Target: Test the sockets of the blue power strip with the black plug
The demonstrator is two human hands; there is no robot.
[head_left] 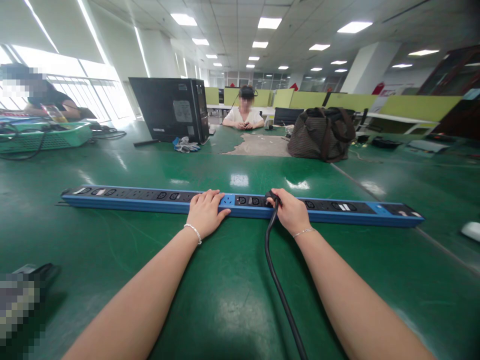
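Note:
A long blue and black power strip lies across the green table. My left hand rests on it left of the middle, fingers spread over its top and thumb along the front edge. Right of the middle, my right hand is closed round a black plug at the strip's sockets. Whether the plug is fully seated is hidden by my fingers. From the plug a thick black cable runs down toward me over the table.
Beyond the strip stand a black computer case, gloves and a brown bag. A green basket is at the left. One person sits across the table, another at far left. A white object lies at the right edge.

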